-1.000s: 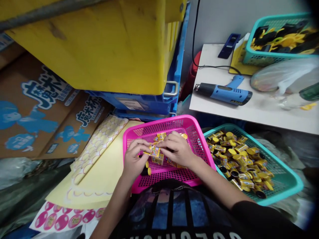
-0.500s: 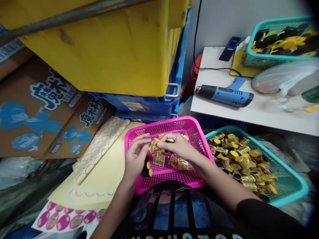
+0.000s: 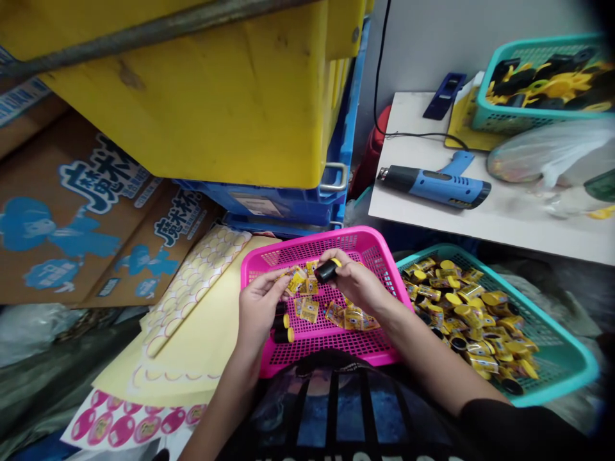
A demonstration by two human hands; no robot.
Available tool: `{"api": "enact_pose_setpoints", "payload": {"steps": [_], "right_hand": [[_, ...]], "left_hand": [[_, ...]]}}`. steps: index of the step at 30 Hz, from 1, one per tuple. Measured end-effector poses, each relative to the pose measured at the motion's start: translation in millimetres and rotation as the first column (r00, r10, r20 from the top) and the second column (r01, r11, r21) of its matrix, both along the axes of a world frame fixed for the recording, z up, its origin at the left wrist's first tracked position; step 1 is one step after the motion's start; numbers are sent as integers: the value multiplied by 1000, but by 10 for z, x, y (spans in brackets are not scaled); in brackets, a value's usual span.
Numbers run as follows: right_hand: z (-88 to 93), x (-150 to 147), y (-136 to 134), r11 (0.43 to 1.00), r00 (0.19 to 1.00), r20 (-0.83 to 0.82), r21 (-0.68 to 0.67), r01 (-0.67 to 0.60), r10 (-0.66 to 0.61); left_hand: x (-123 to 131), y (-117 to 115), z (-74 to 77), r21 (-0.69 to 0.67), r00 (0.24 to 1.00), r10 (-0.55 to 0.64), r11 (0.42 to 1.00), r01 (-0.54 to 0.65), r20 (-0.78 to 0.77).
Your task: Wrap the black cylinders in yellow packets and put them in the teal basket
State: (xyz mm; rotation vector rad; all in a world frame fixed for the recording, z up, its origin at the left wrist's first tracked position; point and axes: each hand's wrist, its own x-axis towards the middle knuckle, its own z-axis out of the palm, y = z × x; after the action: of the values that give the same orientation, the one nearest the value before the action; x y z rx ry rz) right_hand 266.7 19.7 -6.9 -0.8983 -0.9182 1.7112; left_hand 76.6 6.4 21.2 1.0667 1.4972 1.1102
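- A yellow plastic crate (image 3: pixel 192 96) sat on top of blue crates (image 3: pixel 269 205), with cardboard cartons (image 3: pixel 62 211) printed in blue beside them.
- To my right, a white bench (image 3: pixel 413 198) carried a blue heat gun (image 3: pixel 435 186) and an upper teal basket (image 3: pixel 490 83) of black and yellow parts.
- Below the bench, a lower teal basket (image 3: pixel 562 365) was heaped with yellow-capped tubes and gold packets.
- Pale yellow sticker sheets (image 3: pixel 192 346) lay to my left, over a sheet of pink round stickers (image 3: pixel 129 419).
- A pink plastic basket (image 3: pixel 307 243) sat in front of me, with loose yellow packets (image 3: pixel 310 310) and capped black tubes (image 3: pixel 283 326) lying in it.
- My right grip (image 3: pixel 358 285) was clenched on a black tube (image 3: pixel 325 271), above the pink basket.
- My left grip (image 3: pixel 259 307) was right at a yellow packet (image 3: pixel 296 280), also above the pink basket; I cannot tell whether it held that packet.
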Motion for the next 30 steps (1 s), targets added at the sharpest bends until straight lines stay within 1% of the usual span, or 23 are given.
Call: {"api": "enact_pose_setpoints", "payload": {"steps": [1, 3, 6, 8, 10, 13, 17, 21, 24, 28, 30], "right_hand": [[11, 45, 3, 1000, 999, -28, -25, 19, -20], [53, 128, 11, 999, 999, -37, -36, 13, -14], [117, 207, 29, 999, 999, -26, 25, -37, 38], [132, 219, 43, 997, 999, 9, 69, -43, 42], [131, 210, 54, 995, 998, 46, 81, -53, 49], [125, 191, 61, 995, 995, 71, 60, -79, 74], [122, 194, 63, 995, 989, 117, 23, -98, 94], [90, 186, 50, 993, 983, 144, 10, -116, 113], [50, 151, 22, 996, 989, 118, 3, -90, 89], [-11, 79, -33, 999, 997, 69, -35, -41, 44], [-42, 34, -64, 998, 997, 63, -47, -29, 32]], "left_hand": [[-16, -5, 16, 10, 999, 7, 1000, -6, -49], [-37, -19, 45, 22, 993, -9, 1000, 12, -114], [-45, -39, 61, 39, 985, -68, 996, 75, -159], [-48, -47, 53, 74, 978, -106, 990, 121, -181], [-58, -51, 34, 116, 966, -142, 979, 169, -215], [-90, -52, 9, 170, 945, -191, 956, 241, -265], [-118, -44, 12, 199, 928, -248, 931, 307, -277], [-94, -26, 41, 154, 925, -296, 929, 337, -240], [-72, -10, 49, 77, 928, -327, 936, 344, -178], [-60, 8, 65, -4, 937, -322, 946, 324, -132], [-51, 9, 87, -58, 940, -332, 943, 328, -77]]}}
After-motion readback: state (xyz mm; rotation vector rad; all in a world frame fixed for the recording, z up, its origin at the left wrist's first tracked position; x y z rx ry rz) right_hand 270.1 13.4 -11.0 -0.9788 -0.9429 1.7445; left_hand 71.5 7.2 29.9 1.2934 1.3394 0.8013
